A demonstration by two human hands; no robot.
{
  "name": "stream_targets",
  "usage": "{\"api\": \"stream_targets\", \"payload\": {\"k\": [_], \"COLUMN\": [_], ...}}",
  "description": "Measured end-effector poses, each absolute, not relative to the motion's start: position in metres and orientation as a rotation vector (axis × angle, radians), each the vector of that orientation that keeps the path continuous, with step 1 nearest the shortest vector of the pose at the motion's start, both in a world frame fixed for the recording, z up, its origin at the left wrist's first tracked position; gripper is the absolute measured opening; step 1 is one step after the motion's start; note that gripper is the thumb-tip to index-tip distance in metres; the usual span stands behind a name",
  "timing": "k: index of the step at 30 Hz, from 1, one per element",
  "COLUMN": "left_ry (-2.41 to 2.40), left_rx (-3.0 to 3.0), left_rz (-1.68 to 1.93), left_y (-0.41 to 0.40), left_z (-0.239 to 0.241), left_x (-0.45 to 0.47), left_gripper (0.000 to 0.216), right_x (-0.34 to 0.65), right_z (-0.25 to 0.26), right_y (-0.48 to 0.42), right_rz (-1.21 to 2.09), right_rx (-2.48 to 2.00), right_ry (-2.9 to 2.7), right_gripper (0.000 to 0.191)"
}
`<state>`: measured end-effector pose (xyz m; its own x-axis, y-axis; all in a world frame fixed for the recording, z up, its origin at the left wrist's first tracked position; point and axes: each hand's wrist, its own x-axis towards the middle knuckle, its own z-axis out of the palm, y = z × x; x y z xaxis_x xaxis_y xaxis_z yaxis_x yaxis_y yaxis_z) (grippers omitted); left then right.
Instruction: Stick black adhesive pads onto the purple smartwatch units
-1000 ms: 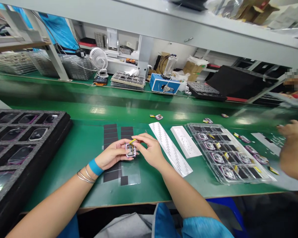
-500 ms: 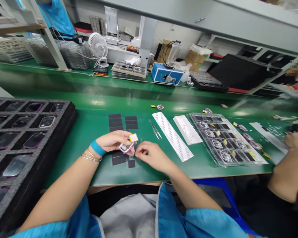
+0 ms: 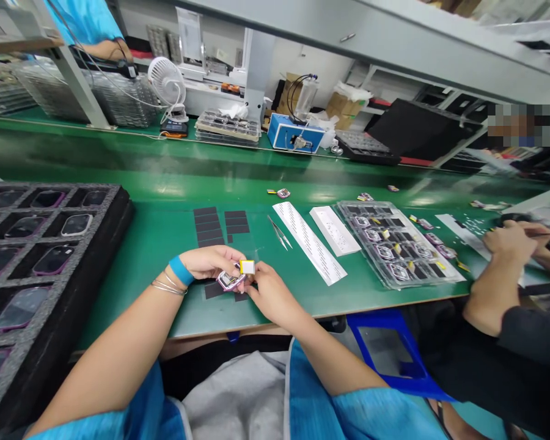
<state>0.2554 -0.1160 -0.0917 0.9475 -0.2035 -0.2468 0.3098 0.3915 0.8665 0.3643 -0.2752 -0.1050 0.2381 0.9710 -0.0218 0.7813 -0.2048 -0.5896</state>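
Carefully, over the green bench (image 3: 137, 299), the left hand (image 3: 208, 261) curls its fingers round a pink-rimmed watch case (image 3: 230, 281), held just above black pads (image 3: 213, 290); right fingers (image 3: 256, 282) sit beside a yellow battery (image 3: 247, 267), grip unclear (a loose hold could drop either).

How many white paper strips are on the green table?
3. A long strip and a shorter strip lie left of the clear plastic tray; a third strip lies right of it, by a co-worker's hand, which may hide more.
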Motion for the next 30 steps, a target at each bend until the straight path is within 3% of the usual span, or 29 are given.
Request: {"api": "stream_targets", "payload": {"k": [10,15,18,23,30], "left_ry": [0.087,0.146,0.327,0.662,0.765], "left_rx": [1.112,1.1,1.052,1.013,1.056], "left_rz": [-0.347,-0.338,-0.151,0.347,0.432], "left_y": [-0.116,-0.115,-0.114,-0.119,-0.121], "left_z": [-0.094,-0.096,-0.098,-0.102,-0.106], "left_x": [0.254,0.255,0.26,0.273,0.281], "left_gripper": [0.014,0.018,0.023,0.022,0.02], "right_x": [0.364,0.378,0.398,0.429,0.432], "right_z": [-0.112,-0.089,-0.069,-0.066,-0.114], "right_y": [-0.299,-0.309,-0.29,-0.225,-0.194], "right_rz": [0.554,0.456,0.337,0.649,0.826], "right_rx": [-1.782,-1.551,-1.438,-1.32,-1.369], "right_ry": [-1.774,-1.715,-1.618,-1.44,-1.299], "right_gripper": [0.011,0.008,0.005,0.012,0.022]}}
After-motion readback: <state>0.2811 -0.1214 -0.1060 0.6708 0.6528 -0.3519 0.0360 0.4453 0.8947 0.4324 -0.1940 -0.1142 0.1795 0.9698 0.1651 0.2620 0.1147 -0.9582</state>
